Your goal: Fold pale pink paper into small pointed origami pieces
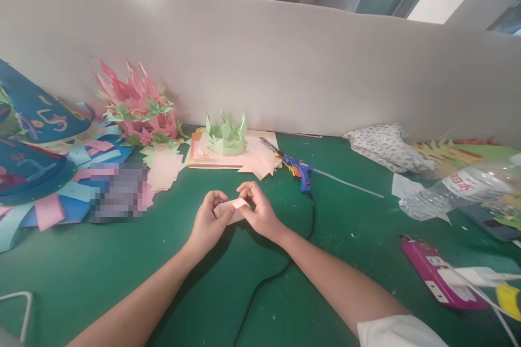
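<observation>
A small piece of pale pink paper is held between both hands above the green table. My left hand pinches its left part, thumb on the near face. My right hand grips the other end, where a corner of the paper is folded over. Just beyond the hands, a light green paper crown stands on a stack of coloured paper sheets. More pale pink paper pieces lie at the front of that stack. A blue glue gun rests to the right of it, a glue stick extending from its back.
A black cord runs under my right arm. Pink paper crowns and blue cone hats stand at left, near paper strips. At right are a plastic bottle, a patterned cloth and a magenta power strip. A partition closes the back.
</observation>
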The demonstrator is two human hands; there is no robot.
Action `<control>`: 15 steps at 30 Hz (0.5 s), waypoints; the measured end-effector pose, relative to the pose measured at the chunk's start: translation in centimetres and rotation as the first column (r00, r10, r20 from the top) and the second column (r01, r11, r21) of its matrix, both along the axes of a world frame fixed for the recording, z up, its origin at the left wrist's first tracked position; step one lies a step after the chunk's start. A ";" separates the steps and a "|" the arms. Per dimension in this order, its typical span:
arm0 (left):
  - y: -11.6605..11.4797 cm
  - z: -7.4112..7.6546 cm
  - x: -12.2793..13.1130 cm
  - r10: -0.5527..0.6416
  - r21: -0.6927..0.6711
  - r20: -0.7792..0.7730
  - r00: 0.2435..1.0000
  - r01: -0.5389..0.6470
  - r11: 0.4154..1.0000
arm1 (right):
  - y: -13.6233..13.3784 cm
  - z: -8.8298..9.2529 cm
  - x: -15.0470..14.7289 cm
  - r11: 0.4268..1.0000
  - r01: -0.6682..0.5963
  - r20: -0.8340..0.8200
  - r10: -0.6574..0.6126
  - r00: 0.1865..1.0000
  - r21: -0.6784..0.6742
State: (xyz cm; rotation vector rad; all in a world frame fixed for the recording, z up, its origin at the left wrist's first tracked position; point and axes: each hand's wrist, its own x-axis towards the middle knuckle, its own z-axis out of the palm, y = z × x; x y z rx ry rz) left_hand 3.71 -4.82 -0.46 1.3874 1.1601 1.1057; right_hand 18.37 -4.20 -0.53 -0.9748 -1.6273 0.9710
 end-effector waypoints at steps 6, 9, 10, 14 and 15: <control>-0.1 -0.1 0.2 -0.046 0.019 0.010 0.999 0.045 0.999 | 0.0 -0.2 0.1 1.000 -0.002 0.006 0.002 1.000 0.016; -0.2 -0.1 0.2 -0.027 0.057 -0.027 0.999 0.028 0.998 | 0.1 -0.3 0.1 1.000 -0.007 0.005 0.007 1.000 0.023; -0.3 -0.1 0.2 -0.019 0.061 -0.035 0.999 0.021 0.998 | 0.1 -0.3 0.1 1.000 -0.008 0.002 0.008 1.000 0.021; -0.2 0.1 0.2 0.030 0.028 -0.059 0.998 -0.029 0.999 | 0.2 -0.1 0.1 1.000 0.014 -0.027 -0.014 1.000 0.013; -0.2 0.2 0.2 0.032 0.008 -0.078 0.996 -0.032 0.999 | 0.2 -0.1 0.1 1.000 0.017 -0.034 -0.016 0.999 0.009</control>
